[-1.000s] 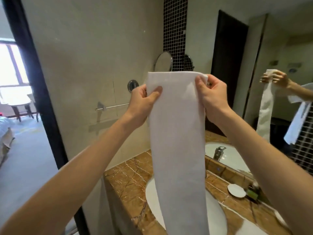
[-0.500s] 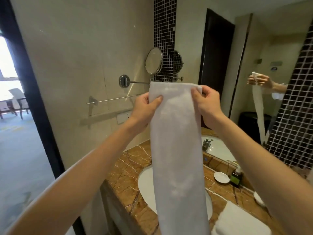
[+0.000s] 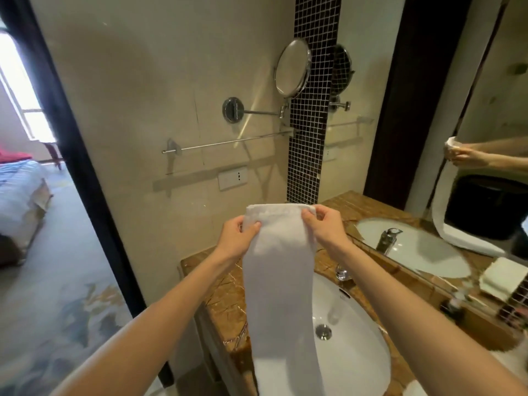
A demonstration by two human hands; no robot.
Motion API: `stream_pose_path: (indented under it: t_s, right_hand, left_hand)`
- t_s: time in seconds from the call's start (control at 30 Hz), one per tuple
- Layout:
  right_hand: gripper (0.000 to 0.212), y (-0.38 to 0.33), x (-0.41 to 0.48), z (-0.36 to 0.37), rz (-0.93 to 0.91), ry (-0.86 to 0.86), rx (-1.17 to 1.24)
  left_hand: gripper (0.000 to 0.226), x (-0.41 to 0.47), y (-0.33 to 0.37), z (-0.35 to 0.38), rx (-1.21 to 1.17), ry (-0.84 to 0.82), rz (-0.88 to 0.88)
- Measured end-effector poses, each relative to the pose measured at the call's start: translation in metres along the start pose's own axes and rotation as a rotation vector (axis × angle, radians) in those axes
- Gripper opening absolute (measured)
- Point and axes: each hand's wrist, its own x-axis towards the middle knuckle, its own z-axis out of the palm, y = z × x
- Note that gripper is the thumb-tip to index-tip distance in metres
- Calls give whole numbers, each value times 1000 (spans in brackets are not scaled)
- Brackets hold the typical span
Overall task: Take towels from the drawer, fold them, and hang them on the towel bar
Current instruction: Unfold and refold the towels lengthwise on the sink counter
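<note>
A long white towel [image 3: 281, 281], folded into a narrow strip, hangs straight down in front of me over the sink. My left hand [image 3: 237, 238] pinches its top left corner and my right hand [image 3: 323, 228] pinches its top right corner. The chrome towel bar [image 3: 228, 143] is fixed to the beige wall above and slightly left of my hands, bare. The towel's lower end runs out of view at the bottom. The drawer is not in view.
A white sink [image 3: 351, 347] sits in a brown marble counter [image 3: 225, 298] with a faucet [image 3: 343, 271]. A round swing-arm mirror [image 3: 293, 68] juts out above the bar. A wall mirror at right reflects a folded towel [image 3: 501, 277]. A doorway opens at left.
My view has tilted down. Both hands with the towel sit lower in the frame, now below the towel bar and over the sink.
</note>
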Motion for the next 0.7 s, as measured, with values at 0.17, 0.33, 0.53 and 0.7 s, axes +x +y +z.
stream_pose_path:
  t_s: [0.17, 0.33, 0.53, 0.7]
  right_hand:
    - [23, 38, 27, 22, 53, -55, -47]
    - [25, 65, 48, 49, 101, -98, -45]
    - [27, 98, 71, 82, 149, -153, -61]
    - [29, 130, 89, 113, 236, -191, -66]
  left_hand:
    - [15, 17, -35, -3, 68, 64, -27]
    - [14, 28, -63, -9, 48, 82, -98]
    - [9, 45, -103, -21, 100, 127, -196]
    - [12, 65, -139, -31, 148, 154, -225]
